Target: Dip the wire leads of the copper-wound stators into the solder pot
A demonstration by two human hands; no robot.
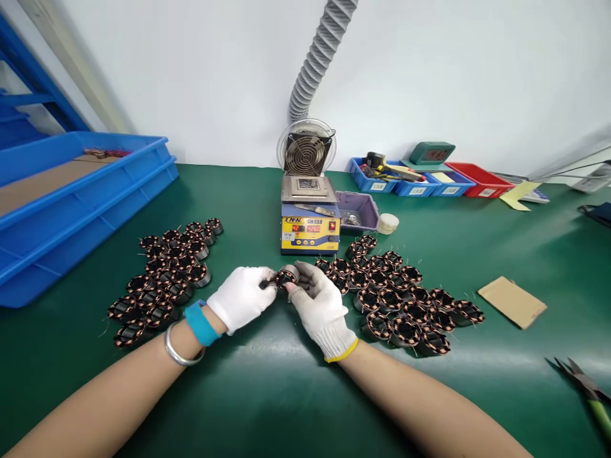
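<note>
My right hand (322, 307), in a white glove with a yellow cuff edge, grips a round copper-wound coil ring (287, 277) between thumb and fingers. On the ring's left side, my left hand (245, 296), in a white glove, has its fingertips pinched together; what they hold, perhaps a wire end, is too small to make out. Just beyond the hands stands a yellow and blue heated device (310, 228) with red digits and a metal top. Several similar rings (167, 273) lie to the left, and several more (405, 312) to the right.
Blue stacked trays (86, 197) stand at the left. Behind are a purple bin (360, 210), small blue bins (375, 183), a red bin (481, 180) and a clock (432, 153). A cardboard piece (512, 301) and green-handled pliers (589, 391) lie at right. A grey hose (322, 57) hangs above.
</note>
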